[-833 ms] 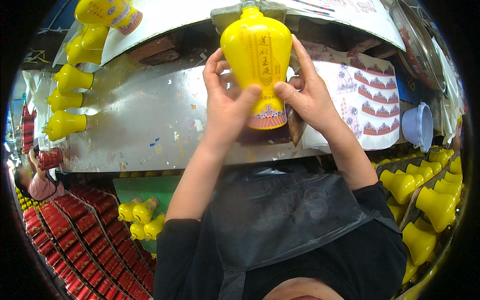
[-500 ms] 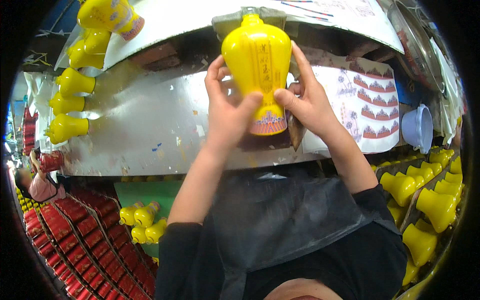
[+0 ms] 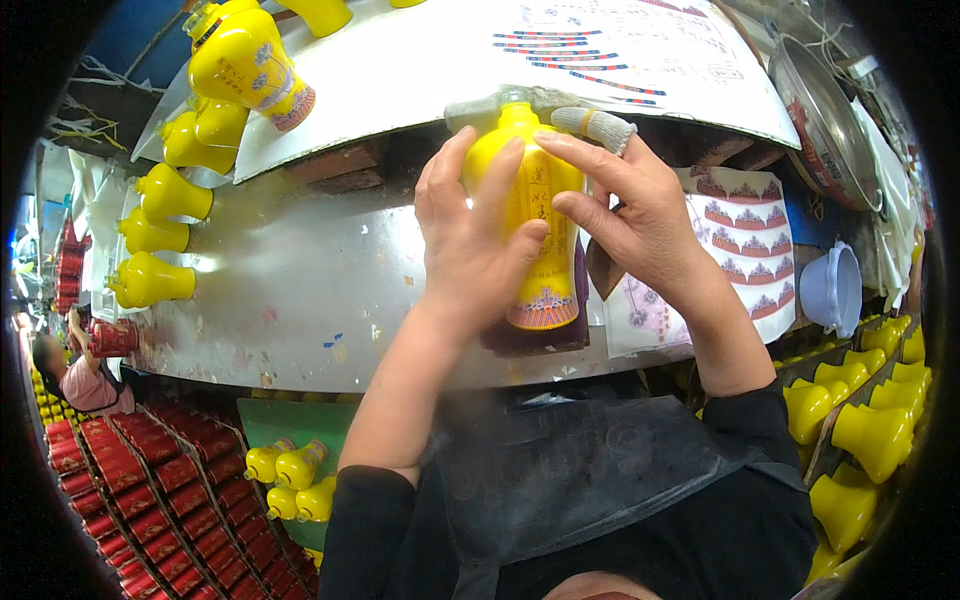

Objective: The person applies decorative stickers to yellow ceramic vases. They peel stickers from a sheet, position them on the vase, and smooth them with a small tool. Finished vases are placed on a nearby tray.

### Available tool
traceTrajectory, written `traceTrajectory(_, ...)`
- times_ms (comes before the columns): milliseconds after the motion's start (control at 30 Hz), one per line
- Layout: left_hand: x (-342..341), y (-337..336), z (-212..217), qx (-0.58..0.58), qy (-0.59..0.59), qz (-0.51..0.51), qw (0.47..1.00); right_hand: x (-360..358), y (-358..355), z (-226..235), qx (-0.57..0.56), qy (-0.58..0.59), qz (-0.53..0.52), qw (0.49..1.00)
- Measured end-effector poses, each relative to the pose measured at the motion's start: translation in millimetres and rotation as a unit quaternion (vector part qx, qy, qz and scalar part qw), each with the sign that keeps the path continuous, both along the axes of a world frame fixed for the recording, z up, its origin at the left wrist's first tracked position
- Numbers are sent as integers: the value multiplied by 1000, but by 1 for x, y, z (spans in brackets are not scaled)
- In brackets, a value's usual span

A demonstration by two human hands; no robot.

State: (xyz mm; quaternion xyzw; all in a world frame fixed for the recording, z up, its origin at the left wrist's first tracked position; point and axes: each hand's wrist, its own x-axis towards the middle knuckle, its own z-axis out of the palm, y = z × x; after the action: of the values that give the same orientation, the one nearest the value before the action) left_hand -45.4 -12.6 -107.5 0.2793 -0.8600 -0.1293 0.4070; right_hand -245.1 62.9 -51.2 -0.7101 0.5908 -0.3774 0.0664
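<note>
A glossy yellow bottle (image 3: 550, 255) lies on its back, its clear neck pointing away from me. It bears a vertical decal and a patterned band at its base. Beneath it is a dark purple pad (image 3: 500, 338), with a grey cloth (image 3: 470, 118) by the neck. My left hand (image 3: 465, 235), slightly blurred, is over the bottle's left side, fingers stretched and spread. My right hand (image 3: 645, 205) is at its right shoulder, index finger extended, thumb apart. A pale knitted piece (image 3: 600, 128) shows by the right fingers; I cannot tell whether it is worn. A brown pointed piece (image 3: 602, 268) lies beneath that hand.
A decal sheet (image 3: 745, 240) lies right, near a pale blue bucket (image 3: 832, 288). Dark strips (image 3: 580, 58) lie on the white board (image 3: 420, 80). Yellow bottles (image 3: 158, 278) line the left; more (image 3: 875, 430) fill the right racks. Red containers (image 3: 150, 490) and a person (image 3: 85, 375) are lower left.
The bottle has come down and nearer to me, onto the purple pad. Both hands have gone from gripping its sides to spread fingers over it. The view has shifted slightly.
</note>
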Motion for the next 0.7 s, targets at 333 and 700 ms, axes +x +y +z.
traceTrajectory(333,-7,-1,-4,2,0,30,1000,0,-8,-1,24,49,0,999)
traceTrajectory(700,-5,1,-5,-25,4,48,999,-4,-10,-7,36,-10,15,999)
